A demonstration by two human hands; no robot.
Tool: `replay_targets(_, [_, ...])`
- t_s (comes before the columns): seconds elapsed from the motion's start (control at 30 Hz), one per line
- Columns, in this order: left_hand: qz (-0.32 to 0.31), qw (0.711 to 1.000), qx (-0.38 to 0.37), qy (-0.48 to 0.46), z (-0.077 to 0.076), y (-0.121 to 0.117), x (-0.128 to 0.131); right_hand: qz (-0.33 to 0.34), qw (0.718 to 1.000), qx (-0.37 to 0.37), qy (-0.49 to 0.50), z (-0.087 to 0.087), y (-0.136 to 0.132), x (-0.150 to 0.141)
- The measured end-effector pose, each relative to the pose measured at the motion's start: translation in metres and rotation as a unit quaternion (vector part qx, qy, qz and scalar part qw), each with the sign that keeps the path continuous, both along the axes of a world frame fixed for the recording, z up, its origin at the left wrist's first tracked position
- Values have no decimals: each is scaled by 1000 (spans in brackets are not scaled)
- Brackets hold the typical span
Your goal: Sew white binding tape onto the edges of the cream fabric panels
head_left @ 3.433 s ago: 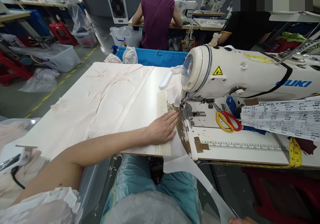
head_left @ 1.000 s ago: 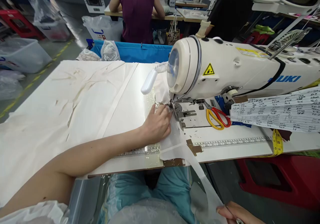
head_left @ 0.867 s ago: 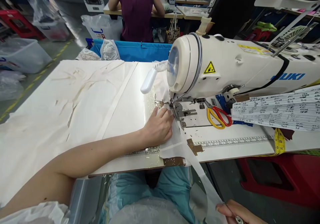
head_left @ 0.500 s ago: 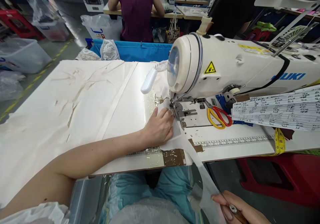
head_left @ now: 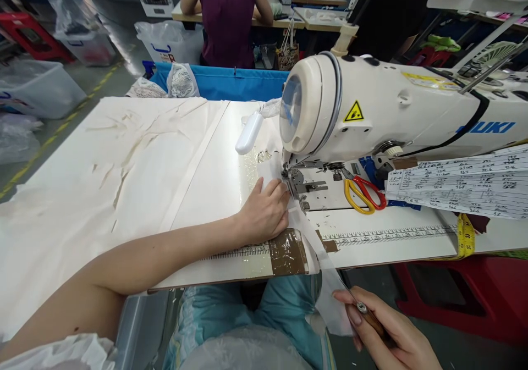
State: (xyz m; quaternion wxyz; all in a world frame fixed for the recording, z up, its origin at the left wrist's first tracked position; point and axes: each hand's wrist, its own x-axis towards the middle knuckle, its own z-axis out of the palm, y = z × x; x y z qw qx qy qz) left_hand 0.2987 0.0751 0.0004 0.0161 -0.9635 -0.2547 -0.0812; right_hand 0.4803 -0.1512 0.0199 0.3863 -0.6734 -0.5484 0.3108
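"What's on the long white counter (head_left: 218,172)?"
"A rounded white sewing machine (head_left: 371,106), and a sheer white fabric strip (head_left: 331,290) trailing from it over the front edge."
"The hands?"
"The left hand (head_left: 266,210) lies on the strip; whether its grip pinches, I can't tell. The right hand (head_left: 383,326) grasps the strip's lower end and a slim wooden-handled metal tool (head_left: 369,316)."

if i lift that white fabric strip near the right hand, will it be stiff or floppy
The white fabric strip is probably floppy, since it bends past the tabletop's front edge toward the right hand. It looks thin, so likely light for its size, and its smooth-looking surface may slide.
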Motion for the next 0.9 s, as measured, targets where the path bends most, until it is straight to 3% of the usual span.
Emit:
replay_targets(0.2, [3,1000,-8,3,2,0,0,10,999,30,-14,-1,17,-6])
replay_targets(0.57, [6,1000,11,-20,-1,4,1,8,999,-29,12,-6,38,-9])
replay_targets(0.7, [9,999,48,-1,0,10,3,-8,992,-65,106,-13,41,-21])
replay_targets(0.83, [23,999,45,16,2,13,4,-48,948,-128,288,-27,36,-43])
replay_targets(0.9, [22,999,31,13,4,13,3,-65,932,-139,328,-32,33,-52])
